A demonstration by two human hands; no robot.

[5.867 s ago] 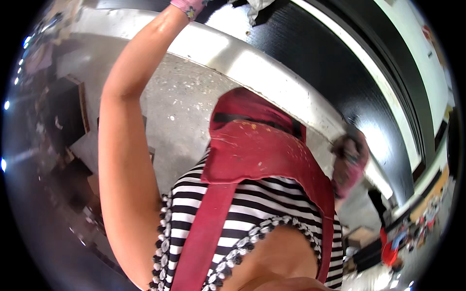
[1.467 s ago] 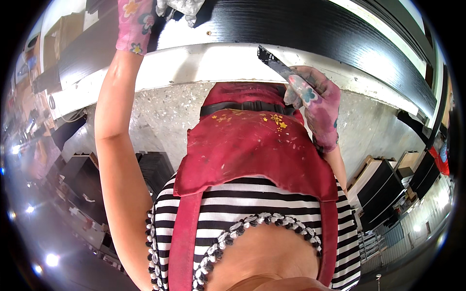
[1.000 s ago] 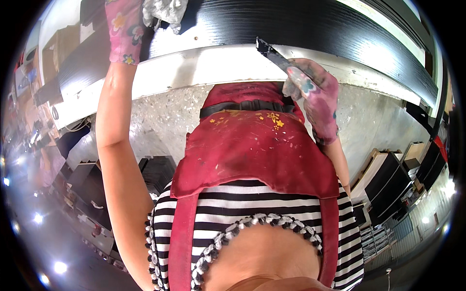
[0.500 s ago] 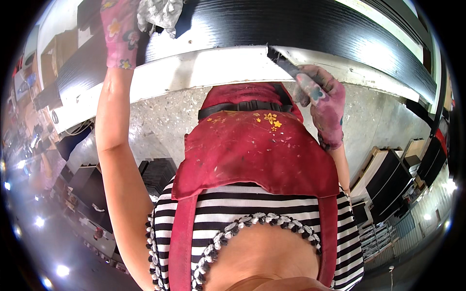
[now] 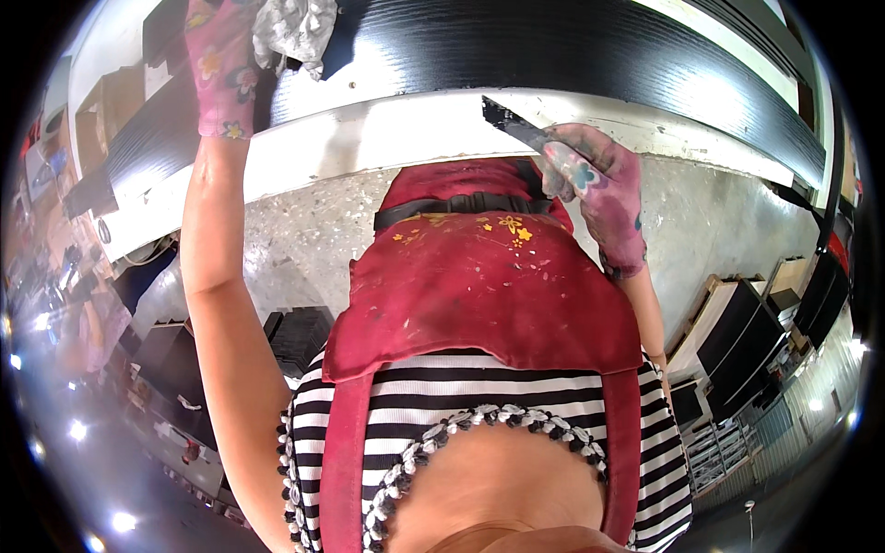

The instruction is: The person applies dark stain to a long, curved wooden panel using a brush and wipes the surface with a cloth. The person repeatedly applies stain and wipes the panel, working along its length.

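Note:
My left hand [image 5: 219,78], in a pink flowered glove, is at the far left over the black wood-grained board [image 5: 516,51]. Its fingers run out at the top edge, but a crumpled grey-white rag [image 5: 300,32] hangs from it and moves with it. My right hand [image 5: 599,189], gloved alike and stained dark, is closed around a thin dark scraper [image 5: 510,123]. The scraper's slanted tip is smeared black and points up-left, over the white front edge [image 5: 406,124] below the board. Whether the tip touches that edge I cannot tell.
A dark red apron [image 5: 489,286] covers my front, close to the white edge. Black panels [image 5: 742,336] lean at the right, and a dark stack [image 5: 300,336] stands on the concrete floor [image 5: 295,217] at the left. Cardboard [image 5: 111,106] lies at the far left.
My right hand has moved slightly left, taking the scraper's tip off the black board's edge to over the white strip. My left hand and the rag have shifted slightly left and nearer.

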